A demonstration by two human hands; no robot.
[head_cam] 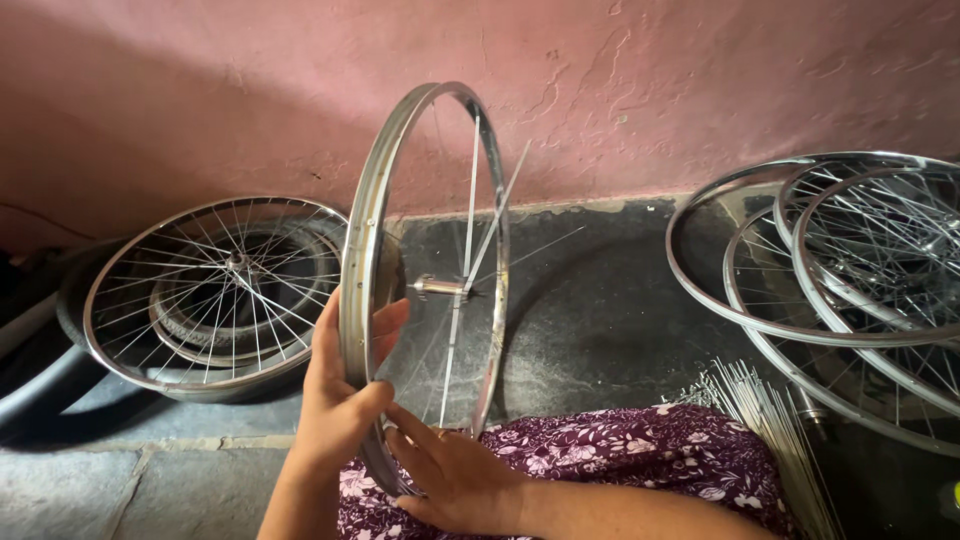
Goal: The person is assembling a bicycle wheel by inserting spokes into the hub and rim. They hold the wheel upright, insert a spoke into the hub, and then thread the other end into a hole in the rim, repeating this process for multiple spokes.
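I have the bare silver metal bicycle rim (372, 250) upright at centre, resting on my purple floral lap (640, 450). My left hand (335, 400) grips its near edge; my right hand (455, 475), fingers spread wide, lies flat inside against the few thin spokes (470, 200). It looks light and stiff, though those spokes would bend easily, so the rim is the place to hold. No containers here; loose spokes (770, 420) lie to the right.

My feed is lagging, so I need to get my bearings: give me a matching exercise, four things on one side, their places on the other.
Things:
1. upright rim
2. finished wheel
3. loose spokes
4. stacked rims

Places:
A. leaning at the wall, far right
B. bundled on the floor beside the floral cloth
C. held on edge by left hand, right hand at its bottom
D. lying over tyres, left

Pairs: 1-C, 2-D, 3-B, 4-A
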